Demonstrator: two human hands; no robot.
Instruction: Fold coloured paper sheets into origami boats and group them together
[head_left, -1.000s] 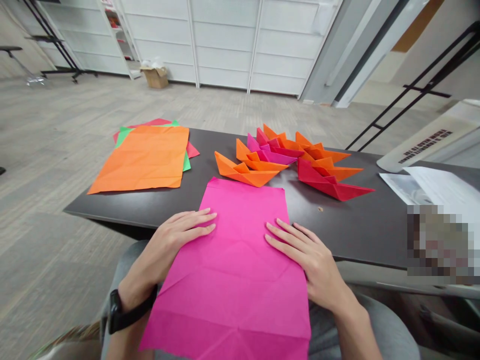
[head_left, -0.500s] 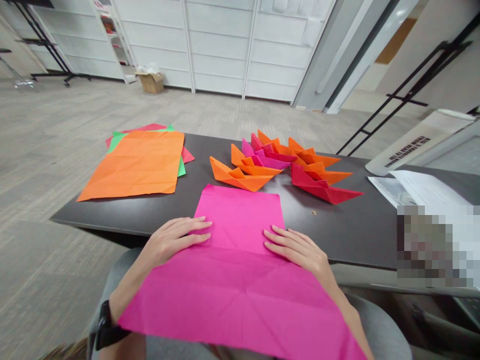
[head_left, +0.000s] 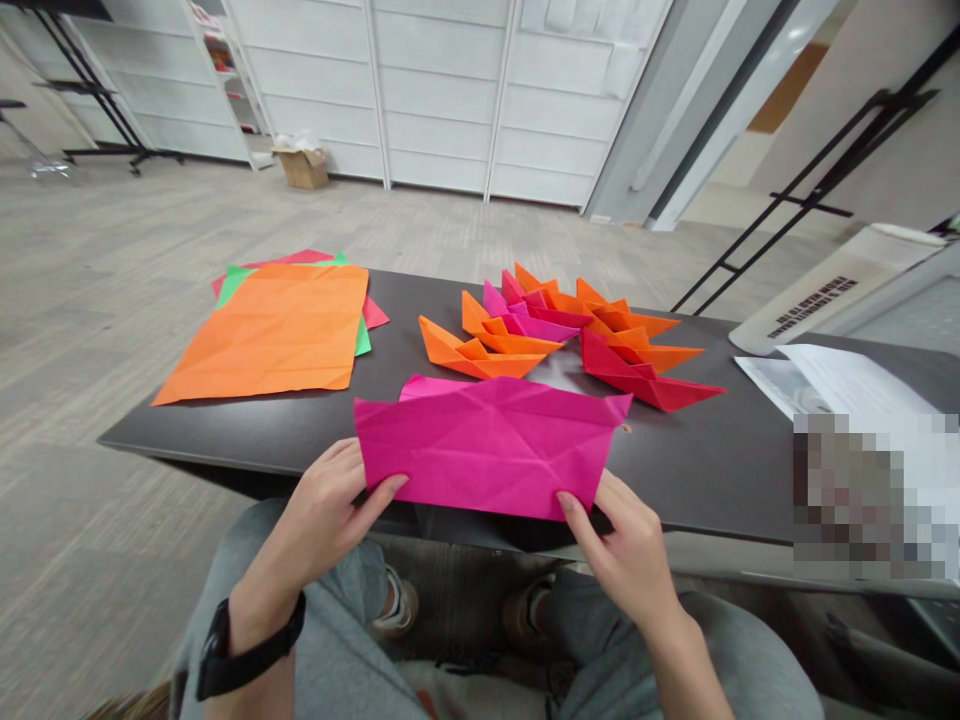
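1. Left hand [head_left: 326, 510]: grip pinched on the lower left corner of the pink paper sheet [head_left: 491, 445], thumb on the near face, remaining fingers behind it and out of sight.
2. Right hand [head_left: 626, 550]: grip pinched on the lower right edge of the same sheet, thumb on the near face, remaining fingers hidden behind.
3. Pink paper sheet: folded over on itself into a wide band, creased in several directions. It is held between both hands at the near edge of the counter [head_left: 712, 470]; its far part lies on the counter top, its near edge stands lifted toward the camera.
4. A black wristband [head_left: 247, 645] sits on the left wrist. Grey-clad knees and two shoes show below the sheet.
5. Just beyond the sheet, a cluster of folded paper boats [head_left: 562, 335] in orange, pink and red rests on the counter; the nearest orange boat is just beside the sheet's far edge, contact cannot be told.
6. Far left on the counter: a stack of flat sheets, an orange sheet [head_left: 270, 330] on top, green and red edges showing beneath it. It is well apart from the hands.
7. Right side of the counter: white printed papers [head_left: 840, 380], beside a blurred patch that cannot be read.
8. Beyond the counter: grey floor, white wall panels, a cardboard box [head_left: 304, 165] near the wall.
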